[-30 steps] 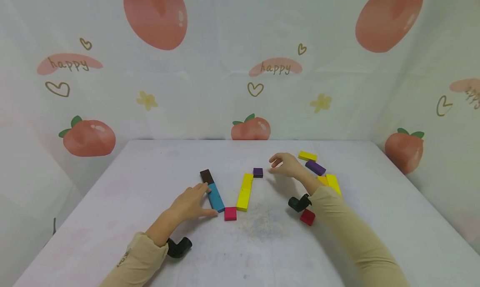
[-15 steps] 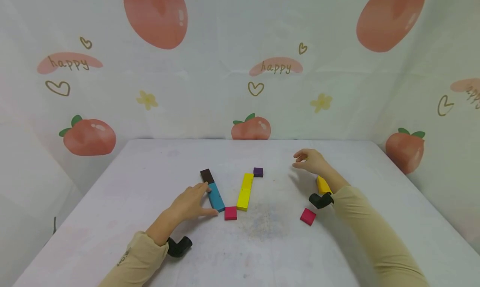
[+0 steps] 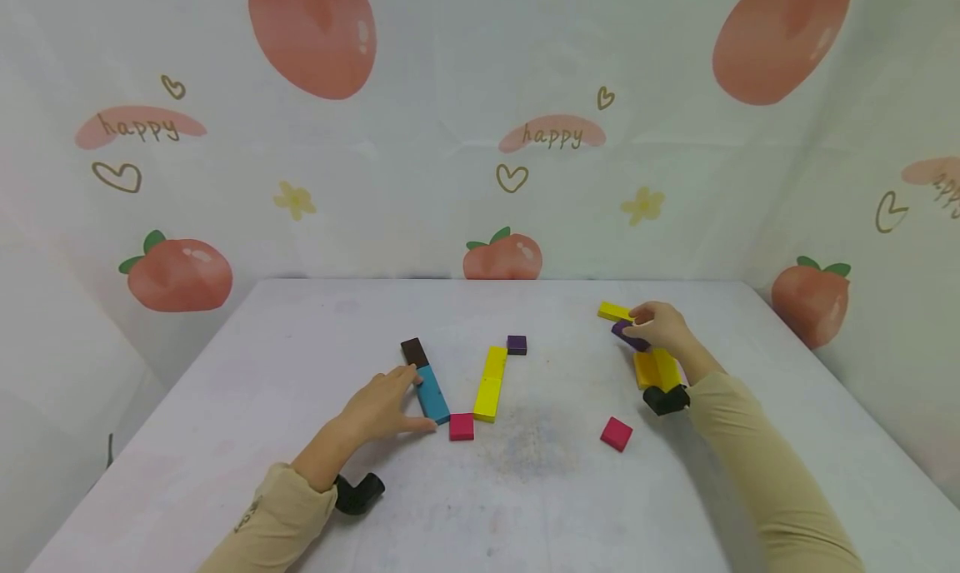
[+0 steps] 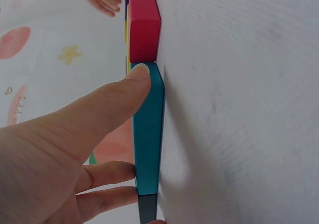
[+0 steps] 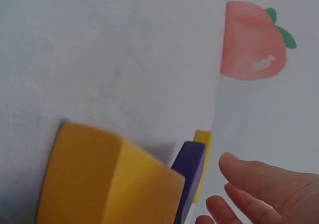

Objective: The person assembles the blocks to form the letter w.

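Note:
In the head view, my left hand (image 3: 382,406) rests against a long blue block (image 3: 432,394), its thumb and fingertips touching it. The left wrist view has the thumb on the upper end of this blue block (image 4: 147,134), with a pinkish-red block (image 4: 144,30) just beyond. My right hand (image 3: 663,327) hovers over a purple block (image 3: 628,335) at the right, partly covering it. Thumb and fingers stand apart there. From the right wrist camera, the right hand (image 5: 264,189) shows a gap between it and the purple block (image 5: 192,171).
A dark brown block (image 3: 414,352) adjoins the blue one. Yellow blocks (image 3: 490,383) slant right of a pinkish-red block (image 3: 461,427), with a small purple block (image 3: 517,345) at their top. Yellow blocks (image 3: 647,371), another yellow (image 3: 613,311) and a red block (image 3: 617,433) lie rightward.
My right hand has moved right, away from the small purple block to the long purple one, uncovering the red block on the way. The left hand has stayed put.

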Available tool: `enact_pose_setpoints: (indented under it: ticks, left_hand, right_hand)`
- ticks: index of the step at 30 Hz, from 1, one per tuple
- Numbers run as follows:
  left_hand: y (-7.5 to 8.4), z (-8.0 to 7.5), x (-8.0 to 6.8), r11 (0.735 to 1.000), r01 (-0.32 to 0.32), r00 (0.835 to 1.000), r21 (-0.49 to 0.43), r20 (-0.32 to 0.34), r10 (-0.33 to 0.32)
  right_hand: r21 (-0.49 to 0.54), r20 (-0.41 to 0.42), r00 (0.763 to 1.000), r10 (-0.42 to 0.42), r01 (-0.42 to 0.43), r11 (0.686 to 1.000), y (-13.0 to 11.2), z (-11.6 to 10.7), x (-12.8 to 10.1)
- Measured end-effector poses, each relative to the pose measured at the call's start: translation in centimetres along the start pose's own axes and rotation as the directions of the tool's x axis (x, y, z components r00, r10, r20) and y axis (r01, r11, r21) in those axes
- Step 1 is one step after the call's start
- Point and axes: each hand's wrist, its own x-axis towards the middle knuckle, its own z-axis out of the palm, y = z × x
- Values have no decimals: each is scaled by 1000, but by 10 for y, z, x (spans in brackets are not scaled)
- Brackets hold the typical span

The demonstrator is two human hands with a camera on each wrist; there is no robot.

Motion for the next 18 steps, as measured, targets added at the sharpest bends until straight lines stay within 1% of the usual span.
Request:
enact_pose_setpoints:
  ticks: [4, 12, 18]
  left_hand:
    - [-1, 1, 1, 1000, 5, 1000, -3, 0, -5]
    - [0, 1, 1, 1000, 15, 1000, -7, 8, -15]
    - [0, 1, 1, 1000, 4, 1000, -5, 3, -4]
  right_hand:
    - [-9, -3, 1000, 14, -14, 1000, 6, 0, 2]
    - [-25, 38, 998, 52, -51, 998, 13, 1, 6]
    - [-23, 38, 997, 65, -65, 998, 14, 2, 7]
